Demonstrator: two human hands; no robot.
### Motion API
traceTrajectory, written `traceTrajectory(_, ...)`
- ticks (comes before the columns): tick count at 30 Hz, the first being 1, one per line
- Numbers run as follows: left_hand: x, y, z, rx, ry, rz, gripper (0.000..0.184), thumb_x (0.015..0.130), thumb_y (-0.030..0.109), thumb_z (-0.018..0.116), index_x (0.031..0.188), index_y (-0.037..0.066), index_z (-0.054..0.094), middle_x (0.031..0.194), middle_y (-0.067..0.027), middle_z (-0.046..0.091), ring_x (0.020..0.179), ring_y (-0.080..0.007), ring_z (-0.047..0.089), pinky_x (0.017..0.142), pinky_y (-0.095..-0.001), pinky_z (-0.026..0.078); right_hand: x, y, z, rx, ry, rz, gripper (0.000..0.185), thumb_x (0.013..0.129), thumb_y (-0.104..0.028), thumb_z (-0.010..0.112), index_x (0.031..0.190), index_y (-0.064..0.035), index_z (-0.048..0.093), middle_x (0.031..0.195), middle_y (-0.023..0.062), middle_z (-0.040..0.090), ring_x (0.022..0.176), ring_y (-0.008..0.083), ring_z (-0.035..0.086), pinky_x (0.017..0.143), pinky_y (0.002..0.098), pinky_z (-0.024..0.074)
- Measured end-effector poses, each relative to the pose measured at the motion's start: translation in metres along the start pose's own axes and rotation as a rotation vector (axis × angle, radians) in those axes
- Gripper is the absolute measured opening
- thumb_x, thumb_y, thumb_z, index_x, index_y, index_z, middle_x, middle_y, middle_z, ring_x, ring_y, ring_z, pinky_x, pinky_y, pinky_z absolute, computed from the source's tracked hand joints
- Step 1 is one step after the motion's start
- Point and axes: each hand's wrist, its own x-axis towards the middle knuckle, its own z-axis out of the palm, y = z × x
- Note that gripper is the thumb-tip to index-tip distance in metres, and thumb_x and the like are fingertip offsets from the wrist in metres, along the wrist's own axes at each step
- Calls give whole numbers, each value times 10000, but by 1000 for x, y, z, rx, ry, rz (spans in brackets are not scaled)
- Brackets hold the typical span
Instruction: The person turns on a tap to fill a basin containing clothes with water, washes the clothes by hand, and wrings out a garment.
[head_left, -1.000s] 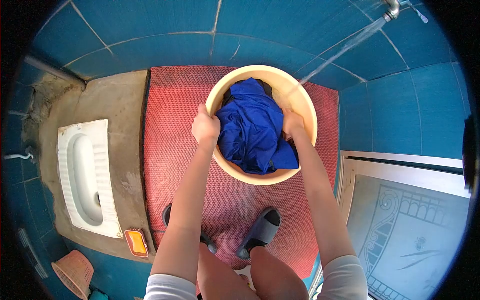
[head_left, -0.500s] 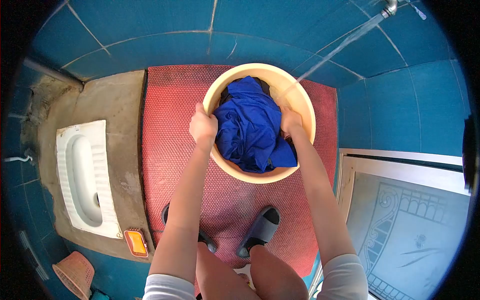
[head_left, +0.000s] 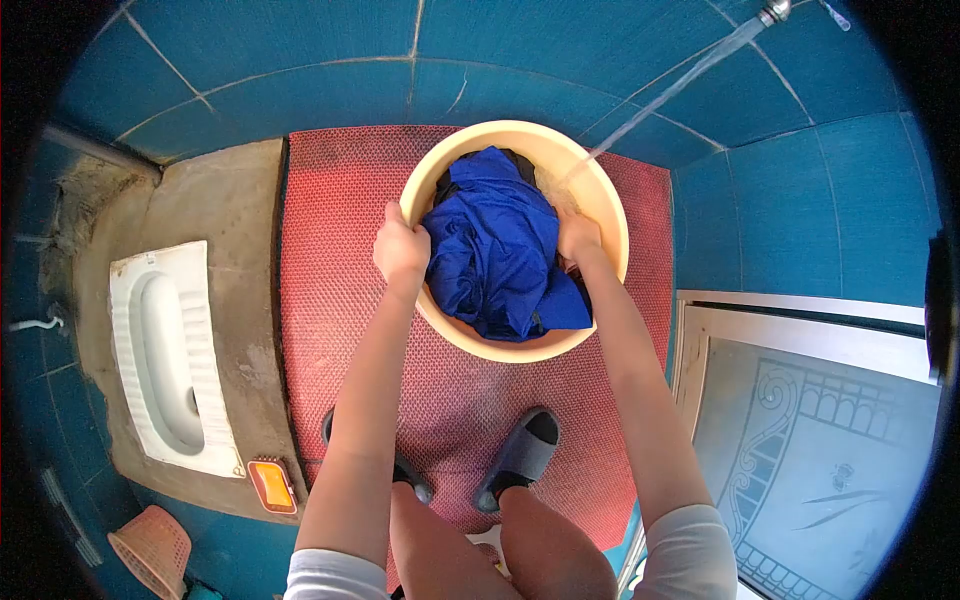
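A cream-yellow plastic basin (head_left: 510, 351) stands on the red mat and holds a heap of blue cloth (head_left: 495, 240), with some black cloth (head_left: 455, 178) showing beneath it at the back. My left hand (head_left: 402, 246) is closed over the basin's left rim, the thumb toward the inside. Inside the basin on the right, my right hand (head_left: 579, 238) reaches down against the edge of the blue cloth; its fingertips are hidden. A stream of water (head_left: 680, 85) from the tap (head_left: 774, 11) falls into the basin just behind my right hand.
Red textured matting (head_left: 340, 250) covers the floor, with my slippers (head_left: 517, 460) on it. To the left, a white squat toilet (head_left: 172, 360) is set in a concrete step, with an orange soap dish (head_left: 272, 485) at its corner. A pink basket (head_left: 152, 550) lies lower left; a framed glass door (head_left: 810, 450) is at right.
The basin, the cloth and both hands sit slightly higher and further left in view, as does the whole room. Both hands keep their places at the basin, and the water still runs.
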Motion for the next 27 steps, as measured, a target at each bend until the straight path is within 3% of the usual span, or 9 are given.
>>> traceTrajectory(4, 0, 1, 0, -6, 8, 5, 240, 727, 144, 542, 930, 77, 433, 764, -201, 605, 734, -376, 597, 666, -466, 474, 2, 1, 0, -20, -30, -1, 499, 810, -130, 364, 1306, -151, 312, 1161, 120, 507, 1037, 253, 514, 879, 360, 407)
traceTrajectory(13, 0, 0, 0, -15, 12, 10, 238, 724, 134, 534, 930, 77, 431, 765, -203, 604, 735, -378, 596, 664, -469, 472, -1, -1, -3, -13, -46, 2, 591, 774, -112, 467, 1329, -145, 265, 1200, 116, 483, 1076, 245, 492, 898, 350, 395)
traceTrajectory(18, 0, 0, 0, -15, 21, 12, 239, 725, 135, 529, 934, 73, 432, 769, -206, 604, 737, -379, 595, 667, -469, 472, -4, -6, -12, -17, -90, 24, 727, 682, -67, 595, 1326, -140, 266, 1205, 110, 482, 1079, 246, 491, 907, 346, 387)
traceTrajectory(27, 1, 1, -1, -37, -18, -35, 264, 718, 148, 564, 943, 83, 439, 809, -212, 603, 784, -389, 585, 710, -461, 461, -4, -5, -11, -11, -71, 11, 879, 576, -30, 684, 1334, -150, 256, 1187, 101, 497, 1065, 241, 500, 894, 343, 397)
